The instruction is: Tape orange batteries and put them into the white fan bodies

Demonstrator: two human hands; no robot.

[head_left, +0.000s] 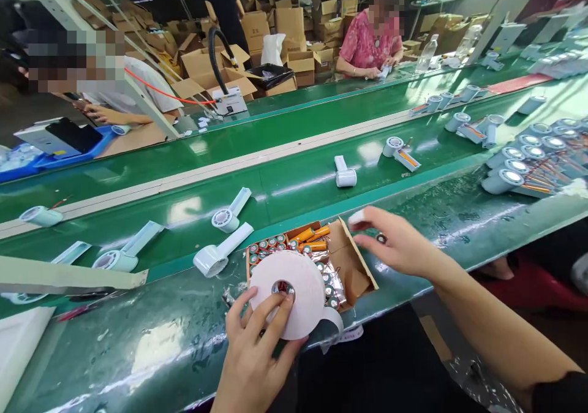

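Note:
My left hand point(261, 333) grips a large roll of white tape point(305, 284), its fingertips at the core hole and its thumb at the lower edge. A loose tape end point(334, 318) curls off the roll's lower right. Under the roll is an open cardboard box point(351, 253) holding orange-wrapped battery cells point(312, 235) and several more cells seen end-on. Beyond the box's right edge, my right hand point(395, 241) is raised with thumb and index finger apart. Something white covers or sticks to its index fingertip; I cannot tell whether it is tape or a finger cover.
Pale blue fan-like housings with handles point(225, 217) lie scattered along the green conveyor belt point(294, 186). Many housings with wired orange cells point(505, 177) crowd the bench at right. A white metal bar point(68, 275) juts in at left. Other people sit across the belt.

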